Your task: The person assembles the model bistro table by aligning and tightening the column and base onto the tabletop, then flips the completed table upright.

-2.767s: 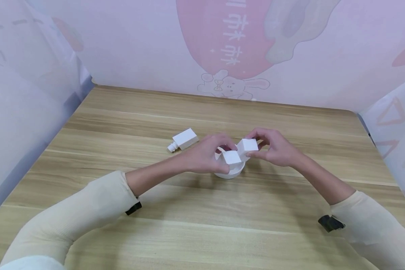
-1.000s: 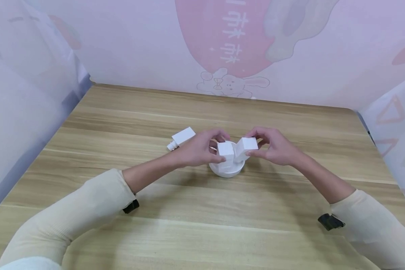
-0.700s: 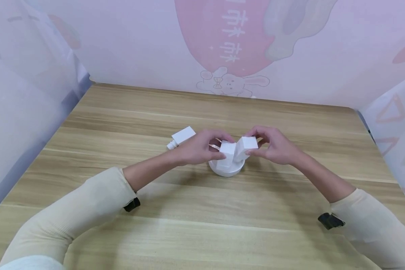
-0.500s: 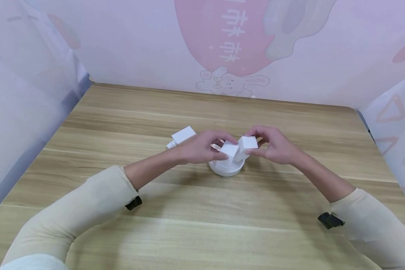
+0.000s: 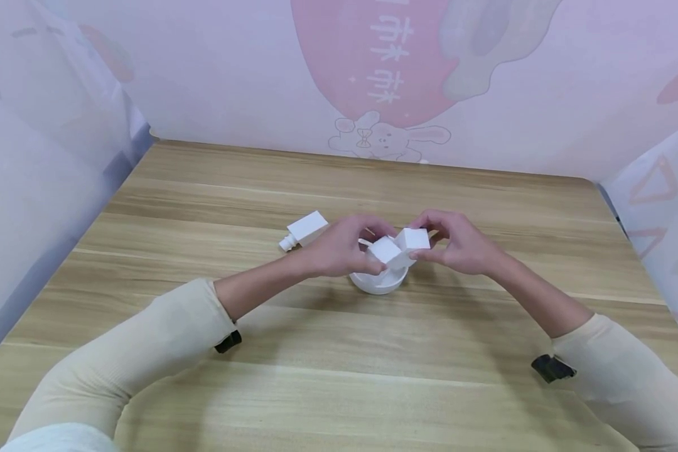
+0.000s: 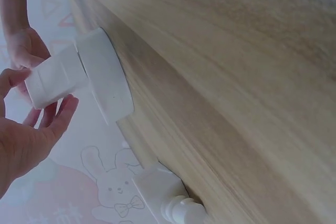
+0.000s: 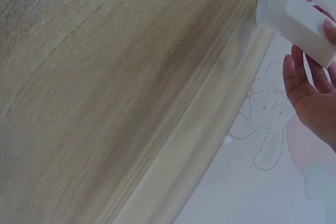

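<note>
My left hand (image 5: 347, 248) grips a white square-ended block (image 5: 385, 250), fingers on its far side and thumb on its near side. Its lower end goes down into a round white dish (image 5: 377, 287) on the table. My right hand (image 5: 457, 245) pinches a second white block (image 5: 415, 239) at the dish's right side. The two blocks lean close together; whether they touch is unclear. In the left wrist view, the left fingers (image 6: 62, 116) reach round the block. The right wrist view shows the right fingers (image 7: 304, 72) against the white block. Their lower ends are hidden.
A similar white rectangular bottle (image 5: 311, 226) with a ridged neck lies on its side, left of the dish and behind the left forearm. The wooden table (image 5: 339, 389) ends at a printed cloth wall (image 5: 231, 75) at the back.
The block in my left hand has turned and tilted inside the dish, its top now angled toward the right-hand block. My right hand has stayed nearly still, holding its block.
</note>
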Tool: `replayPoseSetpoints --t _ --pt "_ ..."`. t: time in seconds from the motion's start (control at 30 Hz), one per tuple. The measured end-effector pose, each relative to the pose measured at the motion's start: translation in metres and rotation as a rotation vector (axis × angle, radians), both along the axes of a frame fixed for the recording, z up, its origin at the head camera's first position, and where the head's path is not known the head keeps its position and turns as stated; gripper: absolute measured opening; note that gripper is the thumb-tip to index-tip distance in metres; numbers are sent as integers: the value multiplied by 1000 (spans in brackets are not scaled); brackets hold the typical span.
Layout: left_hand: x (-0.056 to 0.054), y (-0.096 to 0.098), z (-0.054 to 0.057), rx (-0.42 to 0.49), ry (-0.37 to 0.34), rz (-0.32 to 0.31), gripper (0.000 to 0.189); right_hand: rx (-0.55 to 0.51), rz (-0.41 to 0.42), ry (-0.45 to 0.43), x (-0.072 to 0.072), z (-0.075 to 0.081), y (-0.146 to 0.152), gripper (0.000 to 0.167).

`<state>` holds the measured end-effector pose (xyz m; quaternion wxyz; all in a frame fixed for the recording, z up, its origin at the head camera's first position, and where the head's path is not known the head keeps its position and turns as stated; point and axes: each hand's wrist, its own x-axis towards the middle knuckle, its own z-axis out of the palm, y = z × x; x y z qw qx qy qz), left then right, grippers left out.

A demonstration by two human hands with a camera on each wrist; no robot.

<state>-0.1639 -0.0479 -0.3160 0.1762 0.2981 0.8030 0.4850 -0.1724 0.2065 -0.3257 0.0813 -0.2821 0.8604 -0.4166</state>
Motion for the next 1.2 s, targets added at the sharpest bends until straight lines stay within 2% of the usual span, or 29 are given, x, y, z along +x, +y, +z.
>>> replayPoseSetpoints --t 0.13,0.23,0.43,0.6,0.7,0.9,1.07,1.2 --pt "0 1 0 7 -11 -15 56 -14 9 18 0 -1 0 27" --pt "0 1 0 7 -5 -55 59 -14 9 21 1 0 -1 27" --pt "-1 -3 0 -6 41 -150 48 -2 4 14 1 1 -1 27" --pt "3 -3 -3 8 73 -203 40 4 1 23 2 1 -1 26" --pt "7 -1 -7 30 101 -179 38 -1 5 23 2 0 -1 25" --pt "13 2 -9 23 122 -62 37 -15 10 31 2 -1 -1 27" --pt "14 -1 -6 -17 130 -32 40 -8 4 30 2 0 -1 28" --pt "14 -8 -3 -24 111 -54 44 -2 -8 21 2 0 -1 29"
